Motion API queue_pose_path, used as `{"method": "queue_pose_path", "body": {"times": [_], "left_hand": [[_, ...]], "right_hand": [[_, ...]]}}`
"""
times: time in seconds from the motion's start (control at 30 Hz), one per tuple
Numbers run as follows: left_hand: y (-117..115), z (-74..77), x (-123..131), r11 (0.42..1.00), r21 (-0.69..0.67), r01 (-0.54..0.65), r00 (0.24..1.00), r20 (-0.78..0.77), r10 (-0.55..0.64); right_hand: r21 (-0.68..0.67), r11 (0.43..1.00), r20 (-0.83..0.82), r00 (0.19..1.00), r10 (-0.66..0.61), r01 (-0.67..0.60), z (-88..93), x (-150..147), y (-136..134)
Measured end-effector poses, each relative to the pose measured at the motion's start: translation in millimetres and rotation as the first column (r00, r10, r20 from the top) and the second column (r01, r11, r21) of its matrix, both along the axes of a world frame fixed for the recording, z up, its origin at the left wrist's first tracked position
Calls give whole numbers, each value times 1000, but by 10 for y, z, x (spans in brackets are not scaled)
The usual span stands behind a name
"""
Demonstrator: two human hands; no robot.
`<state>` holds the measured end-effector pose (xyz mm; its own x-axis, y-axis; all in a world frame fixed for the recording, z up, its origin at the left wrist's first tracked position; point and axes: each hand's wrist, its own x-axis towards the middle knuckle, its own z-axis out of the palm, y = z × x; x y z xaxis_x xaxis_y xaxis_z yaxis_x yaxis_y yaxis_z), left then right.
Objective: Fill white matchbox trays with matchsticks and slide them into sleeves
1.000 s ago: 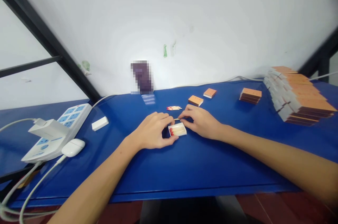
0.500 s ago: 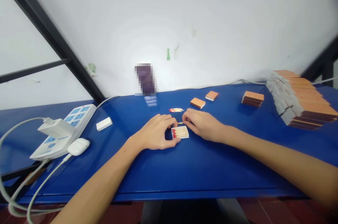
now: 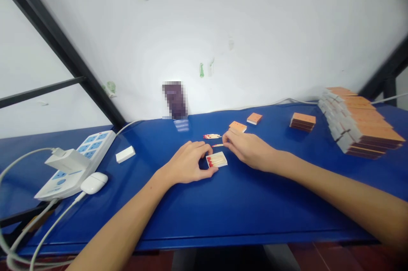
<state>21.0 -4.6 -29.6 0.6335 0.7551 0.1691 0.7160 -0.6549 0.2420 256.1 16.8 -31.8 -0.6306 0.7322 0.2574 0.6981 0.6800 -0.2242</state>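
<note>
A small white matchbox tray point(image 3: 219, 165) lies on the blue table with several red-headed matches point(image 3: 216, 161) in it. My left hand point(image 3: 189, 161) curves around its left end, thumb at the near edge and index finger by the far edge, gripping it. Just beyond the tray, my right hand point(image 3: 244, 145) pinches the plain end of a single match point(image 3: 218, 145), whose red head points left. Farther back, a small pile of loose matches point(image 3: 212, 136) rests close to the right fingertips. An orange matchbox point(image 3: 238, 126) sits right behind that hand.
Another orange matchbox point(image 3: 254, 118) lies farther back. To the right stand a short stack of matchboxes point(image 3: 302, 121) and a large pile of them point(image 3: 366, 124). On the left are a white block point(image 3: 125, 154), a power strip point(image 3: 100, 139), a charger and a white earphone case point(image 3: 94, 183).
My right hand has moved slightly away from the tray toward the loose matches, and more of the pinched match shows. The left hand stays at the tray.
</note>
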Motion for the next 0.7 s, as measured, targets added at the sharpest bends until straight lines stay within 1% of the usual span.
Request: {"method": "queue_pose_path", "body": {"times": [0.1, 0.17, 0.23, 0.37, 0.53, 0.6, 0.7], "left_hand": [[4, -6, 2, 1000, -6, -6, 1000, 18, 7], [2, -6, 6, 1000, -13, -5, 1000, 22, 5], [-2, -5, 10, 1000, -16, -2, 1000, 24, 2], [-8, -6, 11, 1000, -15, 3, 1000, 31, -3], [6, -1, -1, 1000, -24, 8, 999, 38, -7], [12, 6, -3, 999, -30, 13, 999, 32, -12], [12, 18, -2, 999, -29, 26, 1000, 8, -26]], "right_hand": [[-31, 987, 12, 987, 159, -158, 30, -2, -61], [-48, 978, 12, 979, 205, -204, 17, -21, -94], [-61, 978, -48, 979, 197, -200, -18, -52, -108], [-103, 983, -199, 972, 128, -151, -87, -127, -107], [-135, 981, -270, 958, 101, -141, -40, -160, -113], [-127, 985, -294, 953, 78, -119, -16, -146, -90], [-56, 997, -315, 948, 40, -61, -50, -107, 7]]}}
